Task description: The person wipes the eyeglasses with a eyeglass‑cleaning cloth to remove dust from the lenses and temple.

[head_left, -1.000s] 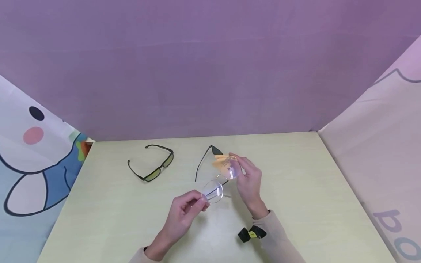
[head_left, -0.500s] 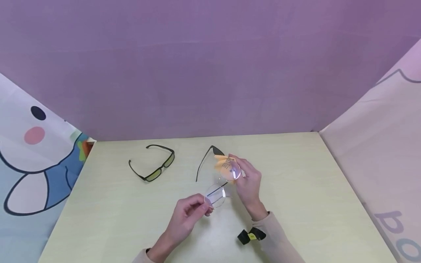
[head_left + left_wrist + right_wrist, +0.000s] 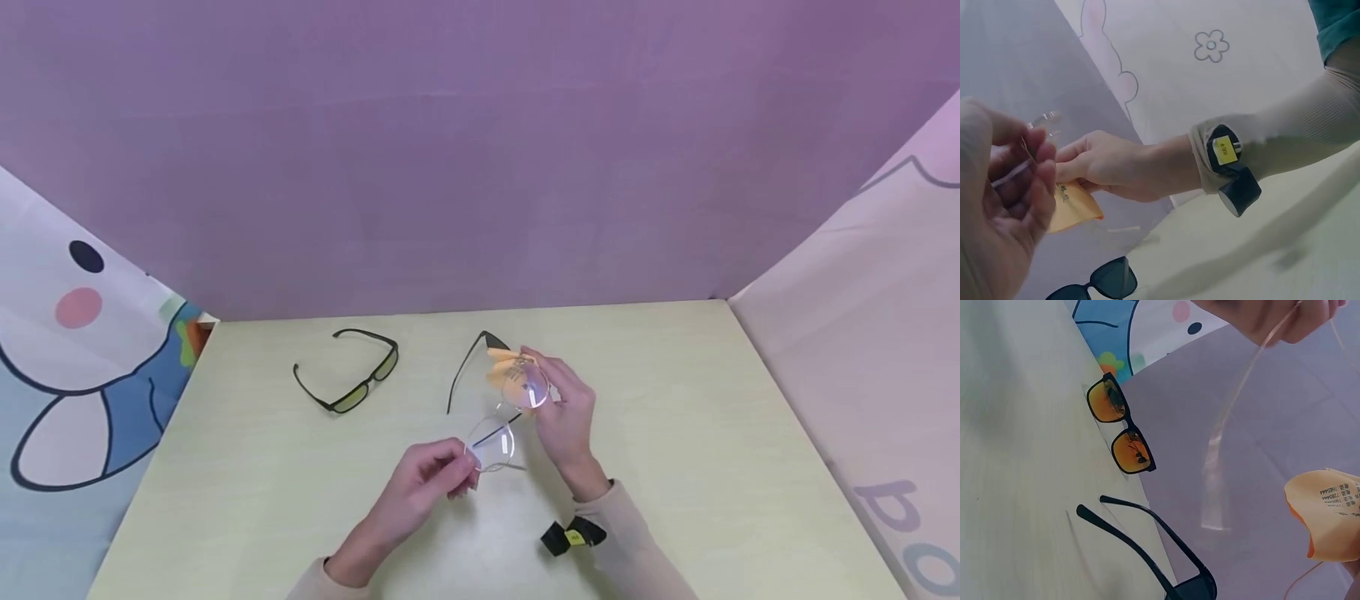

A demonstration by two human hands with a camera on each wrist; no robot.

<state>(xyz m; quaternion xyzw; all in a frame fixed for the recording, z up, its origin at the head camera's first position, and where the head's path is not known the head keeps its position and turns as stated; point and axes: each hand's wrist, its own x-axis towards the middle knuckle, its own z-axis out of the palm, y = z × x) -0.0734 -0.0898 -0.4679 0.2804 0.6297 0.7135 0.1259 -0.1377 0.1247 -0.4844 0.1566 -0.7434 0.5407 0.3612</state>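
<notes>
Round clear-lensed eyeglasses (image 3: 492, 451) are held above the table between both hands. My left hand (image 3: 429, 481) pinches their near-left edge between thumb and fingers. An orange lens cloth (image 3: 504, 367), with small dark print visible in the right wrist view (image 3: 1337, 499), lies against the farther lens. My right hand (image 3: 567, 410) pinches the cloth around that lens; its fingertips are partly hidden. Beyond the hands, black sunglasses (image 3: 465, 364) rest on the table with their temples spread, partly covered by the cloth and right hand in the head view.
Black-framed glasses with yellow-green lenses (image 3: 351, 399) lie unfolded on the table at the left. A black wrist device with a yellow label (image 3: 574, 537) is on the right sleeve. A purple cloth wall (image 3: 465, 183) stands behind the table (image 3: 690, 433), with printed side panels.
My left hand shifts slightly right, then a little back left, and the eyeglasses tilt with it. The cloth creases differently on the farther lens. The other glasses stay on the table.
</notes>
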